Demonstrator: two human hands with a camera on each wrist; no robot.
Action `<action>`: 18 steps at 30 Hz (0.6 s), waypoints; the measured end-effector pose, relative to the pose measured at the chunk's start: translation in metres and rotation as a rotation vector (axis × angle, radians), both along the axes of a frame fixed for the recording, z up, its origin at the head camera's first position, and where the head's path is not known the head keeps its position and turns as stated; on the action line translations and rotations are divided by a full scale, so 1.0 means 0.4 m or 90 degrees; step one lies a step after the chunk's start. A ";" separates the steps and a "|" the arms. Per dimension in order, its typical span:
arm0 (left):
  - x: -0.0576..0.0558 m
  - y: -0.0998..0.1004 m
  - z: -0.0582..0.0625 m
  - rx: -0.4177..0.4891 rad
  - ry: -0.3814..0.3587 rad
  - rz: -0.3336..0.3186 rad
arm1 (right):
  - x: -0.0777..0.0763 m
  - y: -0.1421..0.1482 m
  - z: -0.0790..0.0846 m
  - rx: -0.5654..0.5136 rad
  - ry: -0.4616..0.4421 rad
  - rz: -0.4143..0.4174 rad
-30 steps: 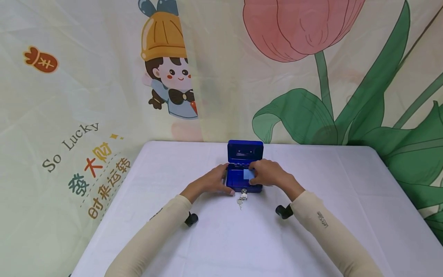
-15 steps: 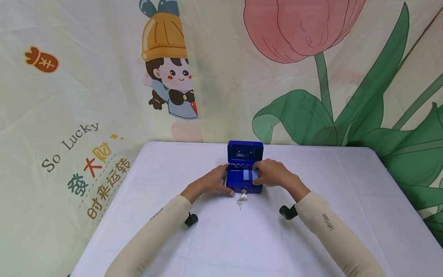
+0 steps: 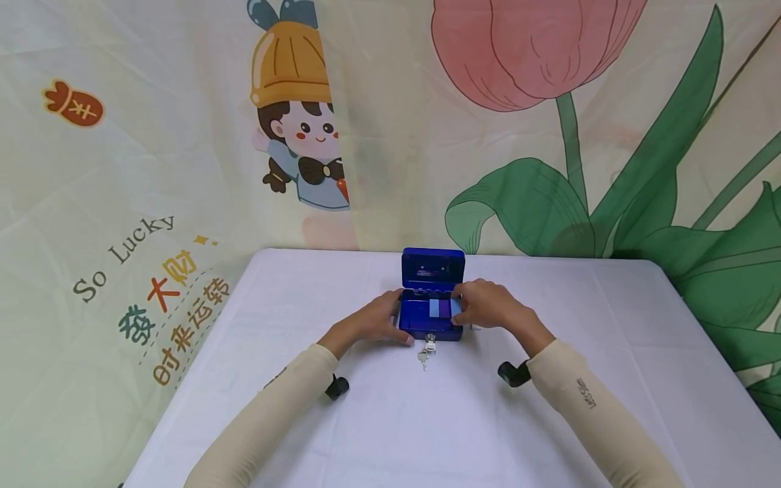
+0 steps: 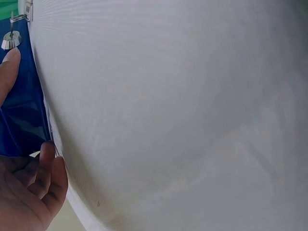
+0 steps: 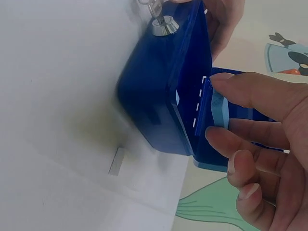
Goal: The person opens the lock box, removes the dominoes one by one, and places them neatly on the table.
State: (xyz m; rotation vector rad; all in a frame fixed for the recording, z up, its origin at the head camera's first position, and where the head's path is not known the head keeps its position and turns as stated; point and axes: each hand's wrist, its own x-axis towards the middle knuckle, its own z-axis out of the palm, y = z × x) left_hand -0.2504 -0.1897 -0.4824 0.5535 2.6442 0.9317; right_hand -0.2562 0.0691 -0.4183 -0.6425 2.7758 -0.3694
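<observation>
A blue cash box (image 3: 415,315) sits near the table's far edge, its lid (image 3: 432,268) raised. Keys (image 3: 424,358) hang from the lock (image 5: 165,26) on its front. My left hand (image 3: 383,317) grips the box's left side, thumb along the front below the lock and fingers toward the back. With thumb and forefinger my right hand (image 3: 485,303) pinches a light-blue flat piece (image 5: 220,109) over the box's right part; its exact kind is unclear. Inside, a light-blue strip (image 3: 434,308) and a purple strip (image 3: 445,309) show beside that hand.
White cloth covers the table (image 3: 390,420). A small pale strip (image 5: 117,161) lies on it to the right of the box. Behind stands a printed curtain (image 3: 390,135). Black wrist cameras (image 3: 514,374) stick out under both sleeves.
My right hand has shifted slightly to the right with the light-blue piece, and a purple strip now shows inside the box. The left hand stays in place on the box.
</observation>
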 end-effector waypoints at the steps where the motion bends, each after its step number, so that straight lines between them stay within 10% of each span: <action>1: 0.001 0.000 0.001 -0.002 0.000 0.000 | 0.000 0.002 0.000 -0.001 -0.001 -0.001; 18: -0.005 -0.003 -0.006 -0.010 -0.001 -0.005 | 0.007 0.041 0.009 -0.014 -0.006 0.004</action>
